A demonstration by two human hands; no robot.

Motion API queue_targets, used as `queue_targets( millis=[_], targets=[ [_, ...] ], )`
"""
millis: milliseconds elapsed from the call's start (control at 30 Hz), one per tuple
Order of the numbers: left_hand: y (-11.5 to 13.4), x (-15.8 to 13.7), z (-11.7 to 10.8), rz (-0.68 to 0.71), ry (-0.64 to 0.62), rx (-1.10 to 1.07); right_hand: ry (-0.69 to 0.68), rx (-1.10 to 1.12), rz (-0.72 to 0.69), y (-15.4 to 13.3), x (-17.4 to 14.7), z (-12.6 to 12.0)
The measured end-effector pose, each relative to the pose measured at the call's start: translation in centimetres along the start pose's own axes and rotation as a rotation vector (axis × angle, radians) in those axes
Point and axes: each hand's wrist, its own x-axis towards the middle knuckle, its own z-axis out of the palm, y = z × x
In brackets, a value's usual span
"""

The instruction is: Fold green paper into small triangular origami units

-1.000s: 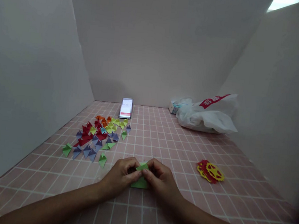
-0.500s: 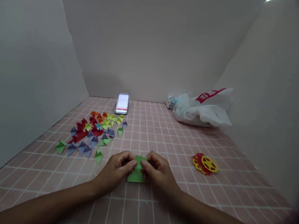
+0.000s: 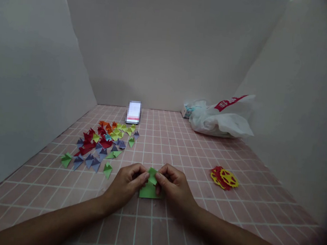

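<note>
Left hand (image 3: 128, 183) and right hand (image 3: 177, 187) are both pinched pretty narrow on a green paper (image 3: 152, 175), 6 o'clock in view. Bunch of folded papers (image 3: 98, 147) around 8 o'clock.

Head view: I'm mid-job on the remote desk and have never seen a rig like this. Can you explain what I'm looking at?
There is no machine here: these are a person's bare hands, seen by a camera worn on their head, looking forward and down. The left hand and right hand pinch green paper between their fingers. I can't tell whether the green piece below is joined to it. On the pink gridded surface, many small folded papers lie on the left, with a lit phone behind them. On the right are red and yellow cutouts; farther back, a white plastic bag.
</note>
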Motion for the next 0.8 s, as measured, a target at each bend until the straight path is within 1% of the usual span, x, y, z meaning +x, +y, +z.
queue_targets(
  millis=[167, 300, 400, 500, 567, 667, 733, 800],
  targets=[
    [0.41, 0.03, -0.15, 0.086, -0.045, 0.168, -0.026, 0.002, 0.027, 0.18, 0.39, -0.02],
    [0.36, 0.2, -0.28, 0.085, -0.141, 0.259, -0.067, -0.052, 0.031, 0.18, 0.27, -0.15],
    [0.3, 0.28, -0.37, 0.069, -0.219, 0.243, -0.098, -0.045, 0.071, 0.14, -0.09, -0.2],
    [0.46, 0.25, -0.45, 0.069, -0.246, 0.193, -0.105, -0.024, 0.095, 0.09, -0.25, -0.24],
    [0.57, 0.23, -0.5, 0.05, -0.219, 0.179, -0.104, -0.025, 0.078, 0.07, -0.14, -0.29],
    [0.44, 0.26, -0.54, 0.012, -0.128, 0.155, -0.114, 0.005, 0.068, 0.15, 0.15, -0.34],
    [0.16, 0.31, -0.5, -0.013, -0.092, 0.091, -0.13, 0.044, 0.1, 0.27, 0.24, -0.32],
    [-0.12, 0.34, -0.42, -0.05, -0.093, 0.0, -0.121, 0.052, 0.115, 0.39, 0.22, -0.27]
  ],
)
